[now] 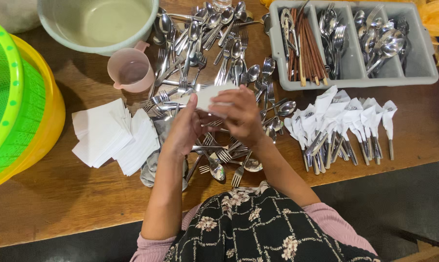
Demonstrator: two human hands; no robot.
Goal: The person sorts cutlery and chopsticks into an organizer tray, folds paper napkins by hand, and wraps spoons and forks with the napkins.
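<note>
Wooden desk w/ loose steel cutlery: left hand (183,131) & right hand (241,116) both pinch a white paper napkin (210,94) between them, long axis left-right.

Glossy metal cutlery (219,53) lies on the smooth varnished wooden table (59,194) beside matt white paper napkins (115,136) and a grey plastic tray (355,77).
</note>
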